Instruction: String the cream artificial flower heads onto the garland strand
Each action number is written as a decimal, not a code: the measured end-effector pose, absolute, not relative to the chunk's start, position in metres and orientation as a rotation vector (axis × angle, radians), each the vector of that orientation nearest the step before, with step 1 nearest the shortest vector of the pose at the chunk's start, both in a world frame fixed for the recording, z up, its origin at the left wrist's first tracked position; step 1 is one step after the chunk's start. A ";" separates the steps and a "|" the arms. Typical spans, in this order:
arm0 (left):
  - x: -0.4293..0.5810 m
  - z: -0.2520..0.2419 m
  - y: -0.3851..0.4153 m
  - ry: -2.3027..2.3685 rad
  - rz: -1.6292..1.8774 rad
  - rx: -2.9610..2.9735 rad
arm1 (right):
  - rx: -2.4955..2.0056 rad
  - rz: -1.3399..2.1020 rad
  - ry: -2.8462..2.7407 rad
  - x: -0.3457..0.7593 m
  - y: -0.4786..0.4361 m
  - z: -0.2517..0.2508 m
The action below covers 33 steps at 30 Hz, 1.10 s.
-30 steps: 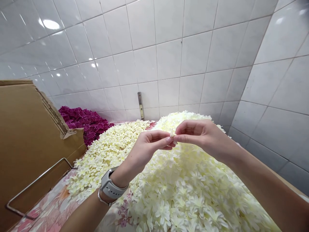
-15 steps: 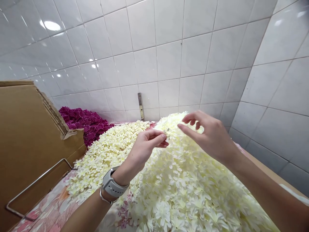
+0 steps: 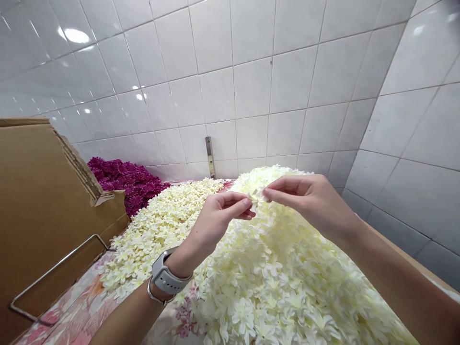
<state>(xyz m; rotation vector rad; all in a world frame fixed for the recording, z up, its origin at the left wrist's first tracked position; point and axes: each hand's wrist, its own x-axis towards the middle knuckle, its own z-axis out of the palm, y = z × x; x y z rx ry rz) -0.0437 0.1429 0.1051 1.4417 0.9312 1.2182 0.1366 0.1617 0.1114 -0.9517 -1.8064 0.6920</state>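
Note:
My left hand [image 3: 215,218], with a watch [image 3: 168,273] at the wrist, pinches a small pale flower [image 3: 255,195] between thumb and forefinger. Most of that flower blends into the white blooms behind it. Just to its right, my right hand [image 3: 318,203] has thumb and forefinger pressed together; whatever lies between those tips is too small to make out. Both hands hover over a large heap of white artificial-looking flowers [image 3: 273,282]. Left of it spreads a lower pile of smaller cream flowers [image 3: 154,232].
A cardboard box [image 3: 46,187] stands at the left, with a bent metal wire frame [image 3: 57,270] before it. Purple flowers [image 3: 129,182] are heaped behind. A floral cloth [image 3: 89,311] covers the surface. The tiled wall [image 3: 251,91] bears a metal strip [image 3: 210,158].
My right hand has come in to the left and its spread thumb and fingers have closed to a pinch beside the flower. My left hand has barely moved.

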 end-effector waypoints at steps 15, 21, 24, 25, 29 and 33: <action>-0.041 0.103 0.143 0.905 1.164 1.509 | -0.910 0.579 -2.007 0.133 0.157 0.113; -0.041 0.105 0.142 0.887 1.168 1.444 | -0.910 0.804 -1.970 0.135 0.158 0.114; -0.043 0.104 0.145 0.896 1.206 1.423 | -0.968 0.750 -1.937 0.137 0.161 0.113; -0.043 0.103 0.146 0.905 1.223 1.421 | -1.024 0.626 -1.895 0.138 0.162 0.113; -0.045 0.100 0.149 0.931 1.253 1.424 | -1.142 0.063 -1.675 0.140 0.165 0.111; -0.042 0.101 0.147 0.917 1.212 1.427 | -0.999 0.293 -1.963 0.137 0.161 0.110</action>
